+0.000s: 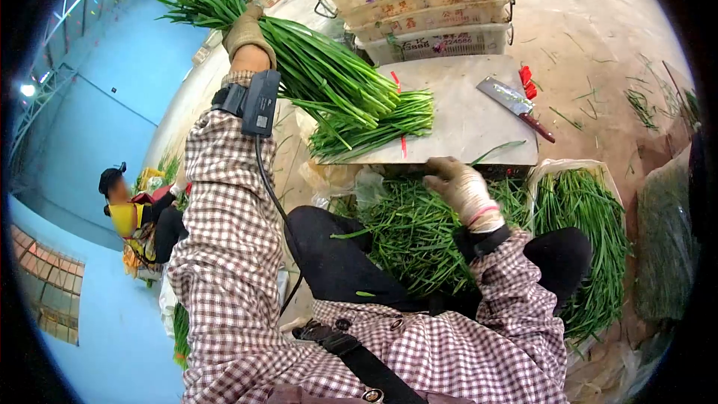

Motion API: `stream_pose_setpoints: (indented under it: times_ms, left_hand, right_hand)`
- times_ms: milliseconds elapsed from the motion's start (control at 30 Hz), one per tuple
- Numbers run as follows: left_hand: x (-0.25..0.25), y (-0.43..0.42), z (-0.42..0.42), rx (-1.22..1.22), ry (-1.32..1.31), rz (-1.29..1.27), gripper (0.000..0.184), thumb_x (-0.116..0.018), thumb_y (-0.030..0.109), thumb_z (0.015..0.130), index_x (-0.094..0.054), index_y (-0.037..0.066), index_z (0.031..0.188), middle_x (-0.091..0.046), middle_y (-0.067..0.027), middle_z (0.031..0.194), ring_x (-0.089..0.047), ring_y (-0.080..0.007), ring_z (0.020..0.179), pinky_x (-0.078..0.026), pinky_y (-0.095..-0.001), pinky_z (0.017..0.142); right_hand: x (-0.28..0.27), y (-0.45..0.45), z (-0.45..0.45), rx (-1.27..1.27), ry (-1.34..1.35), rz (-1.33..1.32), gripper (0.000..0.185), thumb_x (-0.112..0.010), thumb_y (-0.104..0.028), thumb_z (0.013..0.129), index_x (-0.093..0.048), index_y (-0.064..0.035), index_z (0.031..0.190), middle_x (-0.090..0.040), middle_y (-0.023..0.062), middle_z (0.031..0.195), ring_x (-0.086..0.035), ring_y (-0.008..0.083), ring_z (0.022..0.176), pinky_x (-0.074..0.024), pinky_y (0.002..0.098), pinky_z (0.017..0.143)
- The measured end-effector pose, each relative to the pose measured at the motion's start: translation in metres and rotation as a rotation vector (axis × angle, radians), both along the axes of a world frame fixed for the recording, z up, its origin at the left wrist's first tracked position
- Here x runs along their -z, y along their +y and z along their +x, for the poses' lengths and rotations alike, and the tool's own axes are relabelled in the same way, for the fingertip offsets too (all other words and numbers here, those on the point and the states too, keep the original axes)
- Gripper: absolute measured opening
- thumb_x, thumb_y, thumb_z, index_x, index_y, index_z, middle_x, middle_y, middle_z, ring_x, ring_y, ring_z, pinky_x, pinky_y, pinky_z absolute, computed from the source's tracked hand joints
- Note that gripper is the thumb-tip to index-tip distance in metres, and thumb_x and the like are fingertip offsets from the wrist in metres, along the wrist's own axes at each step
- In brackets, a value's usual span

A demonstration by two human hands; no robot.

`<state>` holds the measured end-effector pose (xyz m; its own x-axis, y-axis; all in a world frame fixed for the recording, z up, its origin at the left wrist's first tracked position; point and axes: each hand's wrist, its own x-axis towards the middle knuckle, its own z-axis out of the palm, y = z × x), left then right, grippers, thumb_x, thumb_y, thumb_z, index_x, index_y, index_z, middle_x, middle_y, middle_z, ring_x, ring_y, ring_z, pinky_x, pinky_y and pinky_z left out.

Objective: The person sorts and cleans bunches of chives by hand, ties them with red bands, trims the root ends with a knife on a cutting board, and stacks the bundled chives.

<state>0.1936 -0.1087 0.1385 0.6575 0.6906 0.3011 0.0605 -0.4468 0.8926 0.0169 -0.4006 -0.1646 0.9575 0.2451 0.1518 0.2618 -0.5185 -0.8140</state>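
My left hand (248,31), in a tan work glove, is stretched far out at upper left and closed around a thick bunch of long green chives (321,67). Their pale cut ends point right and hang over a second bunch of chives (407,114) lying on a white board (479,131). A red tie (404,147) shows under that second bunch. My right hand (460,188), in a pale glove with tape at the wrist, is just in front of the board's near edge with its fingers loosely apart, holding nothing visible. Below it lies a heap of loose chives (415,232).
A cleaver (516,107) with a brown handle lies on the board's right side, beside red ties (528,82). Stacked white crates (426,11) stand behind. A sack of chives (580,232) is at right. Another person (138,213) sits at far left.
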Motion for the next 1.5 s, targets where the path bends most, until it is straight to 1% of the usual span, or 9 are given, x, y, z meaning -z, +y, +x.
stream_pose_setpoints:
  times_ms: [200,367,500,600,667,733,933,1200,1500]
  left_hand:
    - [0.013,-0.016,0.002,0.309,-0.211,-0.404,0.052,-0.075,0.024,0.072,-0.058,-0.007,0.111,-0.066,-0.0184,0.098,-0.066,-0.0278,0.074,-0.053,-0.0413,0.067]
    - [0.024,-0.033,-0.011,0.47,-0.19,-0.443,0.023,-0.076,0.025,0.076,-0.067,0.004,0.079,-0.065,-0.0081,0.087,-0.057,-0.0224,0.064,-0.05,-0.0379,0.061]
    - [0.03,-0.044,-0.023,0.581,-0.139,-0.487,0.021,-0.078,0.023,0.076,-0.065,0.006,0.078,-0.062,-0.0036,0.074,-0.057,-0.0202,0.061,-0.05,-0.0343,0.06]
    - [0.035,-0.039,-0.027,0.644,-0.095,-0.485,0.019,-0.078,0.02,0.076,-0.065,0.006,0.076,-0.062,-0.0035,0.071,-0.057,-0.0205,0.06,-0.05,-0.0347,0.06]
    - [0.037,-0.032,-0.023,0.587,-0.092,-0.477,0.019,-0.077,0.02,0.076,-0.065,0.006,0.076,-0.062,-0.004,0.072,-0.057,-0.0204,0.06,-0.05,-0.0346,0.06]
    - [0.035,-0.028,-0.019,0.508,-0.086,-0.466,0.019,-0.076,0.021,0.077,-0.066,0.005,0.079,-0.063,-0.0051,0.077,-0.058,-0.0218,0.064,-0.05,-0.0362,0.062]
    - [0.035,-0.011,0.01,0.309,-0.027,-0.481,0.022,-0.072,0.025,0.08,-0.066,0.005,0.086,-0.064,-0.0085,0.085,-0.059,-0.0242,0.066,-0.051,-0.0377,0.062]
    - [0.029,-0.04,-0.014,0.316,-0.05,-0.56,0.028,-0.068,0.027,0.085,-0.064,0.004,0.099,-0.066,-0.0103,0.099,-0.063,-0.0264,0.081,-0.052,-0.0411,0.076]
    - [0.032,-0.068,-0.056,0.416,-0.109,-0.783,0.017,-0.071,0.022,0.082,-0.063,0.006,0.08,-0.062,-0.0058,0.08,-0.058,-0.0249,0.073,-0.049,-0.0407,0.072]
  right_hand:
    - [-0.08,0.018,0.024,0.284,-0.637,0.377,0.035,-0.068,-0.014,0.084,-0.062,-0.0156,0.119,-0.064,0.0116,0.108,-0.065,0.0326,0.089,-0.0521,0.0399,0.075]
    - [-0.108,0.002,0.073,0.189,-0.542,0.186,0.039,-0.067,-0.009,0.082,-0.061,-0.0164,0.12,-0.064,0.0131,0.11,-0.064,0.0334,0.09,-0.0521,0.0389,0.076]
    - [-0.085,-0.006,0.088,-0.028,-0.415,0.248,0.027,-0.062,-0.008,0.086,-0.065,-0.013,0.112,-0.067,0.0135,0.102,-0.065,0.0291,0.088,-0.0514,0.0362,0.076]
    - [-0.039,-0.035,0.117,0.075,-0.209,1.388,0.013,-0.06,-0.009,0.09,-0.068,-0.0058,0.101,-0.068,0.0048,0.088,-0.061,0.0172,0.081,-0.0473,0.0307,0.075]
    - [-0.067,-0.071,0.078,0.618,-0.267,0.529,0.013,-0.059,-0.01,0.091,-0.067,-0.0038,0.1,-0.067,0.0037,0.089,-0.058,0.0157,0.081,-0.0452,0.0285,0.076]
    - [-0.02,-0.1,0.07,0.689,-0.182,0.881,0.015,-0.059,-0.014,0.094,-0.067,-0.0036,0.102,-0.066,0.0032,0.09,-0.056,0.0148,0.081,-0.0437,0.0273,0.077]
    - [-0.019,-0.068,-0.035,-0.128,0.035,0.026,0.024,-0.063,-0.019,0.09,-0.067,-0.0084,0.111,-0.069,0.0087,0.102,-0.066,0.0215,0.093,-0.0505,0.0344,0.081]
    - [-0.075,0.045,0.008,0.397,-0.254,-0.013,0.027,-0.057,-0.031,0.093,-0.064,-0.0098,0.107,-0.062,0.0162,0.101,-0.063,0.0376,0.083,-0.0501,0.0456,0.07]
    - [-0.065,0.057,0.017,0.382,0.002,0.491,0.049,-0.075,-0.036,0.082,-0.065,0.0032,0.11,-0.07,0.0167,0.098,-0.066,0.0245,0.087,-0.0507,0.0337,0.077]
